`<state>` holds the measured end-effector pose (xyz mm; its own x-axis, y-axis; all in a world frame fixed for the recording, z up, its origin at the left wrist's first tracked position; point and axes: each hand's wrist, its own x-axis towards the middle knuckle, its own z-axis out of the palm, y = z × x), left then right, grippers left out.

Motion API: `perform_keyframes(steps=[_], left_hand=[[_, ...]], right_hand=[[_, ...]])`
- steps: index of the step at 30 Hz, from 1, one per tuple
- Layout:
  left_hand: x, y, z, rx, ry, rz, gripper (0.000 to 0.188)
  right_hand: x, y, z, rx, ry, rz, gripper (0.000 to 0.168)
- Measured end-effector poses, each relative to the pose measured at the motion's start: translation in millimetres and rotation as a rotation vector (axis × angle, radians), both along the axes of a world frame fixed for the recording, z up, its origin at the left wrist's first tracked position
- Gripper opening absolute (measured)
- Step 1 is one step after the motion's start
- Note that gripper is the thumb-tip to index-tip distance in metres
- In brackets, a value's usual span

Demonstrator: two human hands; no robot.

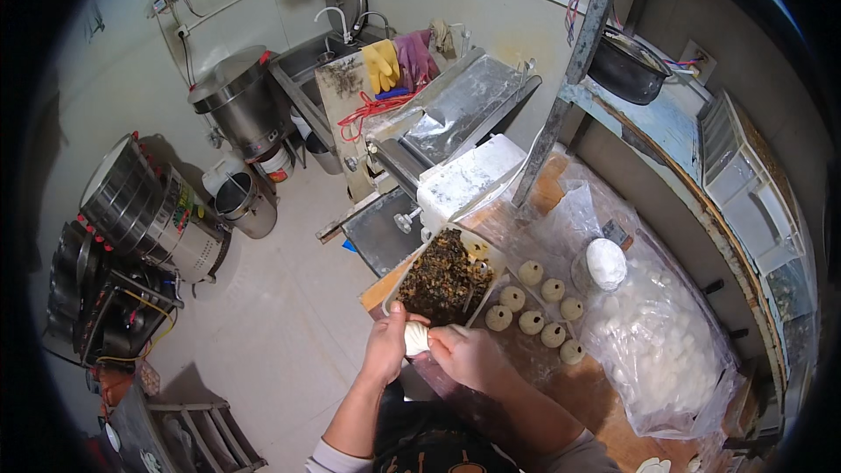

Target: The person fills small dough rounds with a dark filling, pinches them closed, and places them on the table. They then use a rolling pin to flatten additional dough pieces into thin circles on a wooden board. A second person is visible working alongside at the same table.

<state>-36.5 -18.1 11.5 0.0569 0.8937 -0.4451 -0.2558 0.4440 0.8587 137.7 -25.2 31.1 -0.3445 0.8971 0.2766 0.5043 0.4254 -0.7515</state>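
A pleated white dough bun is held up between my two hands, just in front of the filling tray. My left hand cups its left side, thumb on top. On the other side, the fingertips of my right hand pinch the edge of the dough. Dark chopped filling fills much of a white rectangular tray beyond my hands. To the right, several shaped buns stand in rows on the wooden worktop, each with a small dark opening at the top.
Plastic covers a large heap of pale dough pieces at the right. A tub of white flour stands behind it. A floury dough-rolling machine is past the tray. A metal post rises from the table's far side. Steel pots stand left.
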Motion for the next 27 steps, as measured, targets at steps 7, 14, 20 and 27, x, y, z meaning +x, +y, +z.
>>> perform_keyframes(steps=[7, 14, 20, 27], left_hand=[[6.3, -5.3, 0.1, 0.184, -0.065, -0.002, 0.064], [-4.1, -5.3, -0.9, -0.154, -0.042, -0.036, 0.067], [-14.1, -19.2, -11.0, -0.058, -0.209, 0.0, 0.062], [-37.7, -33.5, -28.2, -0.238, -0.264, 0.178, 0.066]], right_hand=[[-1.1, 0.9, -4.1, -0.133, 0.196, 0.007, 0.013], [-9.2, -8.4, -5.5, 0.019, 0.014, 0.015, 0.013], [-8.4, -2.7, -5.6, -0.004, -0.231, 0.194, 0.009], [7.0, 34.0, -29.7, 0.029, -0.203, -0.02, 0.007]])
